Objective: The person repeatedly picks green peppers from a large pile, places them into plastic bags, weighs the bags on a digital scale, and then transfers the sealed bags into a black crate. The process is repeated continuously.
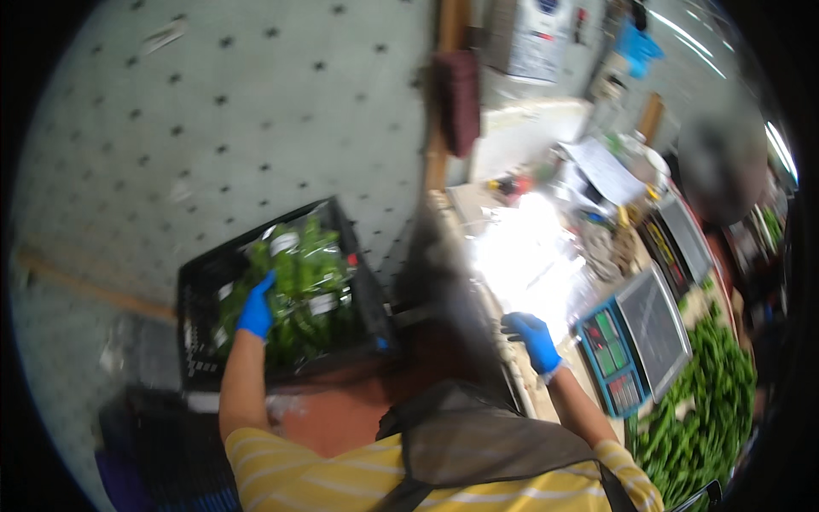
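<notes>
My left hand point(257, 313), in a blue glove, reaches into a black plastic crate point(187, 320). It touches the left side of the clear bags of green vegetables point(297, 275) there, some with white labels. Blur and the bags hide whether its fingers grip one. On my right, my gloved right hand point(534, 339) hovers at the near edge of the worktable point(544, 400), fingers a little apart and no object seen in them. Just beyond it, clear plastic film or bags point(534, 256) glare under bright light. A blue digital weighing scale point(611, 358) stands right of that hand.
Loose green vegetable pods point(704, 390) lie heaped right of the scale. Papers point(604, 173) and clutter fill the table's far end, near a second scale point(681, 240). Another person's blurred head point(723, 166) is across the table. Dark crates point(160, 441) stand at lower left.
</notes>
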Tool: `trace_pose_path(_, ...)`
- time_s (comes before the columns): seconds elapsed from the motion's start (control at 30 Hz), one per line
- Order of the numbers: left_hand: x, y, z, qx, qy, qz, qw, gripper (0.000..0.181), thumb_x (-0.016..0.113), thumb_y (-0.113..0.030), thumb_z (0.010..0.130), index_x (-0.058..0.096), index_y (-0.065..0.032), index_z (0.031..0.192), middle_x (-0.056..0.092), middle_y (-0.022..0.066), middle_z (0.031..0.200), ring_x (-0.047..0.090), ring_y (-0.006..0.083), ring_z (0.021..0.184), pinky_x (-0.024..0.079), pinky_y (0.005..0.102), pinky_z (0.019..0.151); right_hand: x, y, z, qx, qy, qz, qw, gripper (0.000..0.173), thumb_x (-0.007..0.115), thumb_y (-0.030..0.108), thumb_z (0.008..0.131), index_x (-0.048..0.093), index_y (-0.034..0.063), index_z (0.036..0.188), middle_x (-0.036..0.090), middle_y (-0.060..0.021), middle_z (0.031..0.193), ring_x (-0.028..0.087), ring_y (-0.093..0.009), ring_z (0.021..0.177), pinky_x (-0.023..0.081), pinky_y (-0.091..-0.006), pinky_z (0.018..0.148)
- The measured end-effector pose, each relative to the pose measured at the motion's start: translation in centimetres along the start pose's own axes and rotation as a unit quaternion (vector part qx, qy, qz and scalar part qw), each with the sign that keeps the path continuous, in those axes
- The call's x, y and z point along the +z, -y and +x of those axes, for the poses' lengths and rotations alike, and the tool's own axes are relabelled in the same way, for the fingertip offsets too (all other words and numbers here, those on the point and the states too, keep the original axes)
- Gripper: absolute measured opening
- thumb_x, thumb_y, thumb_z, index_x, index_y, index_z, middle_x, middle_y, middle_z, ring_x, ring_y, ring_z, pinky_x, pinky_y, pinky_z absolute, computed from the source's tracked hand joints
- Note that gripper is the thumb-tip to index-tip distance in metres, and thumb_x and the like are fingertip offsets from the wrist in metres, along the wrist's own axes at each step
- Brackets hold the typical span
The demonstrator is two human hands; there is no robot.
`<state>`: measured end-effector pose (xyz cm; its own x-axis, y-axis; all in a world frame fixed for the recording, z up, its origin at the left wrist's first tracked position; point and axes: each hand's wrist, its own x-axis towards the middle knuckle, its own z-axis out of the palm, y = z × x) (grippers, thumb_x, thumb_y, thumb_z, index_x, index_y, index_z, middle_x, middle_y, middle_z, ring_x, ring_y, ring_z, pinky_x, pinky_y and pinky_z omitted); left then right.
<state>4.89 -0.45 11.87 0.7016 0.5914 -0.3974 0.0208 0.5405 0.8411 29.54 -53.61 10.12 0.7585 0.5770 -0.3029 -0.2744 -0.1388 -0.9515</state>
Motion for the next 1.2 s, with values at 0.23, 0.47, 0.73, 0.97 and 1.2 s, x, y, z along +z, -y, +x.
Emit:
trace_pose_path(0.23, 6.0, 0.1, 9.8, 0.383, -0.374, 0.694, 0.482, 0.060, 0.079, -0.019, 0.077, 0.057, -0.0120, 0.133, 0.061, 0.0205, 0.124, 0.054, 0.0414, 0.116, 0.042, 0.0493, 0.100, -7.0, -7.3, -1.4, -0.108, -0.288, -0.211, 0.928, 0.017, 0.067, 0.016, 0.091, 0.069, 0.0018, 0.100, 0.070, -0.0086, 0.095, 0.065, -0.018, 0.089, 0.051, -0.0317, 0.078)
trace_pose_path(0.47, 34.6, 13.3, 3.7, 0.427, 0.317, 0.441, 0.723, 0.016, 0.070, -0.007, 0.084, 0.067, -0.0076, 0.099, 0.060, 0.0068, 0.089, 0.059, 0.0168, 0.080, 0.050, 0.0311, 0.074, -7.5, -12.2, -4.5, -0.080, -0.204, -0.524, 0.823, 0.037, 0.064, 0.022, 0.086, 0.064, 0.0104, 0.122, 0.056, -0.0197, 0.132, 0.061, -0.039, 0.110, 0.053, -0.0447, 0.091)
trace_pose_path(0.73, 46.2, 36.2, -3.4, 0.287, 0.361, 0.630, 0.625, 0.043, 0.075, -0.039, 0.083, 0.060, -0.0039, 0.102, 0.060, 0.0178, 0.105, 0.062, 0.0357, 0.094, 0.050, 0.0441, 0.078, -7.2, -11.4, -5.9, -0.062, -0.175, -0.527, 0.829, 0.054, 0.066, 0.021, 0.083, 0.055, 0.0067, 0.134, 0.051, -0.0160, 0.142, 0.048, -0.037, 0.131, 0.047, -0.0453, 0.100)
trace_pose_path(0.97, 44.6, 39.5, -0.3, 0.439, 0.301, 0.657, 0.534, 0.021, 0.069, -0.024, 0.085, 0.059, -0.0077, 0.094, 0.059, 0.0165, 0.096, 0.059, 0.0360, 0.087, 0.047, 0.0477, 0.074, -8.4, -14.6, -6.0, -0.209, -0.233, -0.538, 0.782, 0.052, 0.065, 0.012, 0.077, 0.056, 0.0061, 0.128, 0.055, -0.0164, 0.132, 0.054, -0.035, 0.119, 0.050, -0.0448, 0.091)
trace_pose_path(1.2, 47.2, 29.7, -1.0, 0.496, 0.451, 0.601, 0.435, 0.056, 0.058, -0.003, 0.084, 0.058, -0.0250, 0.135, 0.060, 0.0139, 0.086, 0.063, 0.0320, 0.077, 0.051, 0.0428, 0.066, -8.5, -10.6, -6.6, -0.084, -0.251, -0.464, 0.846, 0.035, 0.059, 0.005, 0.079, 0.066, 0.0087, 0.113, 0.066, -0.0141, 0.108, 0.061, -0.036, 0.102, 0.050, -0.0457, 0.085)
